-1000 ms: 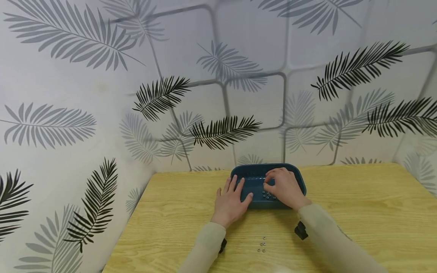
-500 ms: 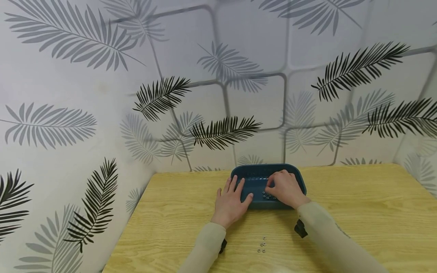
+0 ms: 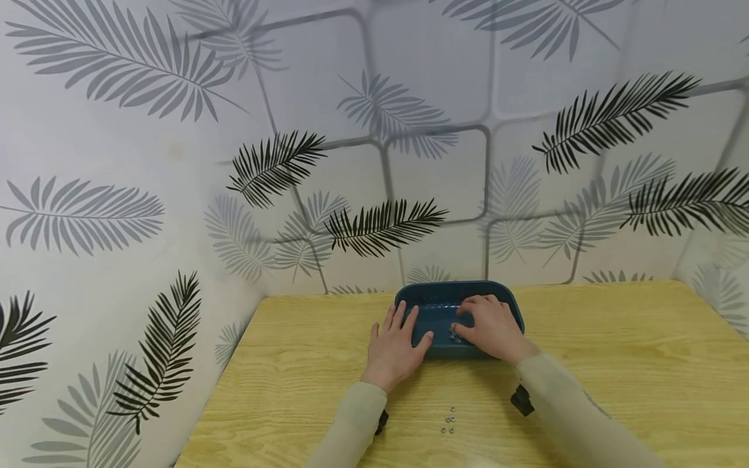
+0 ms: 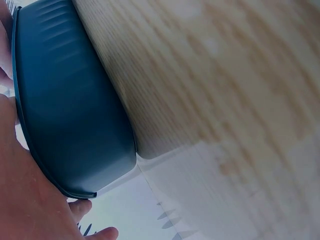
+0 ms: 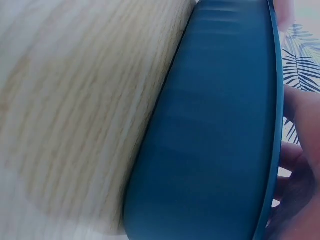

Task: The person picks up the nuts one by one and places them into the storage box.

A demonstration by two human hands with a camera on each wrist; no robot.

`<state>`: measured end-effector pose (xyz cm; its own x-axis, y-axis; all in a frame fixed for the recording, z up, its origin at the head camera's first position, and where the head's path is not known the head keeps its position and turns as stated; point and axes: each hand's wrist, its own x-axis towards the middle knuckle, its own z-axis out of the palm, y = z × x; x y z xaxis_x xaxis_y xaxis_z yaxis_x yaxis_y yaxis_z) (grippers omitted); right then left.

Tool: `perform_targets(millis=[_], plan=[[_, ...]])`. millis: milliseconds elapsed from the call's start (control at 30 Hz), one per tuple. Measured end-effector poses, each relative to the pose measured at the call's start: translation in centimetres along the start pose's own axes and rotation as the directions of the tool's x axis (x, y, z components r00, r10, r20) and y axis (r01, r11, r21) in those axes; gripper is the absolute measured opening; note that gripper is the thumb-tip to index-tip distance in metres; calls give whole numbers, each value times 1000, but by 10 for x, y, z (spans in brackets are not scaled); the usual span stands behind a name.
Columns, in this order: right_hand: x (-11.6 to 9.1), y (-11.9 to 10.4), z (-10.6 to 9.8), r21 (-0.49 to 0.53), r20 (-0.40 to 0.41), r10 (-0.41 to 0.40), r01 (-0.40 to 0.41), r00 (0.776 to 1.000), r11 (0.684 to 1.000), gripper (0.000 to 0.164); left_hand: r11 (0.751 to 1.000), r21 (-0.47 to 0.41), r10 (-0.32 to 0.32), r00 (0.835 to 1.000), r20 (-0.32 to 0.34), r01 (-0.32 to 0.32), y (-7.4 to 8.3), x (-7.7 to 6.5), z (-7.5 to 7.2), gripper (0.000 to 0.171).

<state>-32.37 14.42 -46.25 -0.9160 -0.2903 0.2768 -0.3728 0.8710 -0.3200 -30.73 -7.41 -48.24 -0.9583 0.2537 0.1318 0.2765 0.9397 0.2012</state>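
Observation:
A dark blue plastic tray (image 3: 433, 351) stands near the back edge of the table. My left hand (image 3: 393, 351) lies over its left front corner, fingers spread and straight, thumb on the front rim. Inside the tray, small metal nuts (image 3: 452, 336) lie in a loose cluster. Over the right part of the tray is my right hand (image 3: 494, 327), thumb tip right at the nuts and fingertips apart from the thumb. Several more nuts (image 3: 448, 419) lie on the table in front of the tray. Both wrist views show the tray's outer wall (image 4: 75, 100), the right fingers (image 5: 292, 160) partly hidden behind the rim.
The wood-grain table (image 3: 304, 364) reaches back to a wall (image 3: 433, 175) with a leaf pattern. Black wrist cameras (image 3: 522, 400) sit under both sleeves.
My right thumb and forefinger, close together earlier, have moved apart, and the hand has shifted slightly right. The left hand stays in place, and the nuts on the table lie as before.

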Motion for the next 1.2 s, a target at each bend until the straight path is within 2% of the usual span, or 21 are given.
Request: perform_targets(millis=[167,433,933,1200], plan=[[-7,0,-2,8,-23,-13,13,1000,1000,33,1000,-2,4,1000,-15,-4,0,0,0,68],[-16,-3,-6,41,-88,-55,59,995,997,26,1000,-5,6,999,-32,-6,-1,-1,0,68],[-37,-14,-15,105,-144,-114,129,983,986,17,1000,5,-6,1000,-18,6,1,-2,0,68],[-48,-19,-17,95,-190,-136,156,972,983,15,1000,2,-1,1000,-12,1,1,-1,-2,68]])
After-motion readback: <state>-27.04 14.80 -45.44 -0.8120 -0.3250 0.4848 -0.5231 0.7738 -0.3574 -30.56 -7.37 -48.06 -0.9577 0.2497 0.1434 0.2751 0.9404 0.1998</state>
